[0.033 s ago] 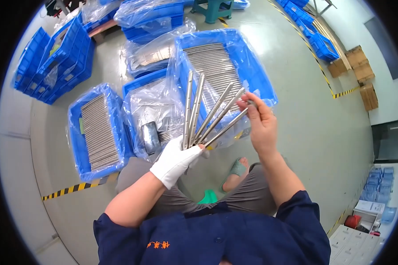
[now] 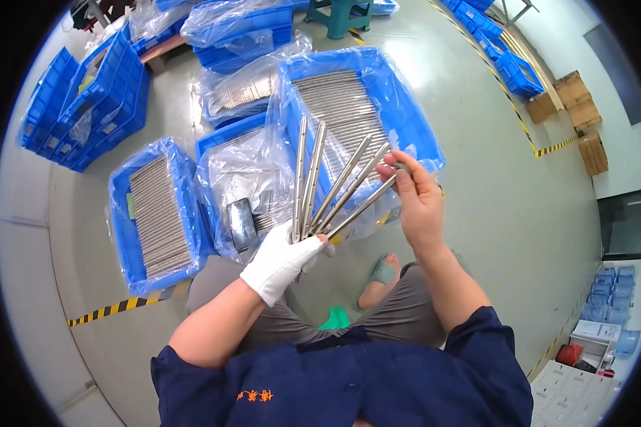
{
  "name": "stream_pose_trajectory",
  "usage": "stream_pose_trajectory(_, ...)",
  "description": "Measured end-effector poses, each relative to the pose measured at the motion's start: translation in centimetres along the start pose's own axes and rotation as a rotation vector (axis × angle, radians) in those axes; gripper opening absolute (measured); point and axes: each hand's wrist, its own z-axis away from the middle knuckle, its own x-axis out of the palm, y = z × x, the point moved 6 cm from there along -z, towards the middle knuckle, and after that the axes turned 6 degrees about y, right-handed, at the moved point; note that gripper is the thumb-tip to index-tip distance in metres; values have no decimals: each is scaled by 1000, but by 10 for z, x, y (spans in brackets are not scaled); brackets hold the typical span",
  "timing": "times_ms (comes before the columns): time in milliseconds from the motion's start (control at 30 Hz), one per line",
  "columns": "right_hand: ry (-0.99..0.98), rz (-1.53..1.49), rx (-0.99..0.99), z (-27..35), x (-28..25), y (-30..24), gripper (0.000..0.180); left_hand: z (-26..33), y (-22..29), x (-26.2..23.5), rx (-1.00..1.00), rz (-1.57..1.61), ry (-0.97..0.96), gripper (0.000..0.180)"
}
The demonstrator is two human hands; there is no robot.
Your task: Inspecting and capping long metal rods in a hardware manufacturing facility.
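My left hand [image 2: 281, 260], in a white glove, is closed around the lower ends of several slim metal rods [image 2: 343, 178], which fan out upward. Small marks run along some of them. With bare fingertips, my right hand [image 2: 421, 203] pinches the upper end of the rightmost rod, whose lower end stays in the glove. Beyond the fan stands a large blue crate [image 2: 410, 117] lined with clear plastic, holding rows of similar rods. A second lined crate [image 2: 124, 245] of rods is at the left. Between them, a middle crate [image 2: 205, 146] carries crumpled plastic and a dark, glossy rectangular object [image 2: 242, 222].
Stacked blue crates [image 2: 110, 117] stand at the far left, with more bagged crates [image 2: 242, 43] at the back. A green stool [image 2: 340, 23] is behind the large crate. Cardboard boxes [image 2: 580, 99] line the right wall. Yellow-black tape [image 2: 121, 307] marks the floor.
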Motion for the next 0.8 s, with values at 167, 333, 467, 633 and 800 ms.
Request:
stream_pose_trajectory(167,-65,-30,-2,0,2,-8,31,0,1,3,-17,-37,7,20)
stream_pose_trajectory(333,-379,-234,230,-11,-10,-13,42,-3,8,-13,-48,-32,-17,21)
stream_pose_trajectory(467,-616,-172,209,-16,-22,-20,44,-1,13,-17,-11,-57,-59,21)
stream_pose_trajectory(633,-591,-125,288,-11,-25,-18,40,0,11,-18,-6,-99,-43,21)
stream_pose_trajectory(800,-470,-16,414,-18,-33,-13,35,-3,13,-20,115,-212,-6,21)
